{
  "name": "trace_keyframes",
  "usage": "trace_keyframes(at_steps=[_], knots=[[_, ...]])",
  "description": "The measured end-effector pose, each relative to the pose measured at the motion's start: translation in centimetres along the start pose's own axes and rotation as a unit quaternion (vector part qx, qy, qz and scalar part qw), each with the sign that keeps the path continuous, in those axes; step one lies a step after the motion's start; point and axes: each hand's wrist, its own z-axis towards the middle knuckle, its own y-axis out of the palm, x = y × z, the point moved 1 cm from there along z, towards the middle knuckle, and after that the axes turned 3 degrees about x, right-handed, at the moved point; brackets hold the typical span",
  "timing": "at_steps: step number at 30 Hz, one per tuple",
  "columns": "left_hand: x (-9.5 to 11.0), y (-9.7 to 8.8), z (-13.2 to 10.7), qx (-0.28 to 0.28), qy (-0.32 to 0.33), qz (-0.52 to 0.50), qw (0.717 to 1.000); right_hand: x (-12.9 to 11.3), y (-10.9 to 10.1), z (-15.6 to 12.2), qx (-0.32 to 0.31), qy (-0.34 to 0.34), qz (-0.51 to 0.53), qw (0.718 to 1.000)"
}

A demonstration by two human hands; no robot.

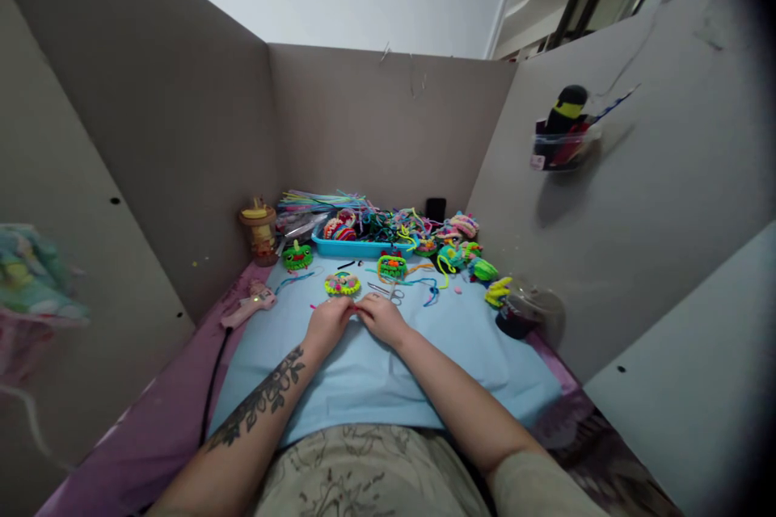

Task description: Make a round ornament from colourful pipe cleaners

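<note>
Head view: the left hand [331, 319] and right hand [381, 317] meet at their fingertips low over the blue cloth [388, 380] on the table, near its middle. The left hand is curled, its thumb and fingers pinching a thin pink strip [314, 307]; the right hand's fingertips seem to pinch it too, where a bit of pink-red shows between the hands, though the fingers hide most of it. One end sticks out past the far left of the left hand, so the strip appears to lie crosswise, its long axis running left to right, with that free end pointing left; whether the two pink bits are one piece I cannot tell for sure. Most of its length seems to lie at the left hand, which makes that hand the nearer to the free end, while the right hand sits at the inner end. Just beyond the left hand is a yellow critter [343, 283]; just beyond the right lie scissors [388, 292], handles toward that hand, blades aimed left and away. Farther back stands a blue tray [364, 249] of yarn-like pieces.
</note>
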Motion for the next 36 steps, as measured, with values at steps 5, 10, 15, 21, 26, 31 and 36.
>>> trace_keyframes(at_steps=[5, 10, 15, 21, 26, 31, 36], knots=[[0.2, 0.2, -0.1, -0.023, 0.056, 0.030, 0.998, 0.1, 0.4, 0.1, -0.019, -0.017, -0.026, 0.999], [0.2, 0.1, -0.1, 0.003, 0.026, -0.022, 0.999, 0.6, 0.3, 0.1, 0.031, 0.005, 0.025, 0.999], [0.1, -0.1, 0.0, 0.032, 0.009, -0.101, 0.994, 0.0, -0.3, 0.4, 0.115, 0.103, 0.162, 0.975], [0.0, 0.0, 0.2, 0.043, -0.007, -0.176, 0.983, -0.7, 1.1, 1.1, 0.150, 0.281, 0.398, 0.860], [0.4, 0.2, 0.1, 0.029, 0.009, -0.165, 0.986, -0.4, 2.0, 1.3, 0.127, 0.307, 0.482, 0.811], [0.5, -0.2, 0.1, 0.043, -0.016, -0.014, 0.999, -0.2, 0.5, 1.0, 0.170, 0.170, 0.233, 0.942], [0.5, -0.3, 0.2, 0.012, -0.012, 0.113, 0.993, -0.8, 0.1, 0.4, 0.176, 0.065, 0.005, 0.982]])
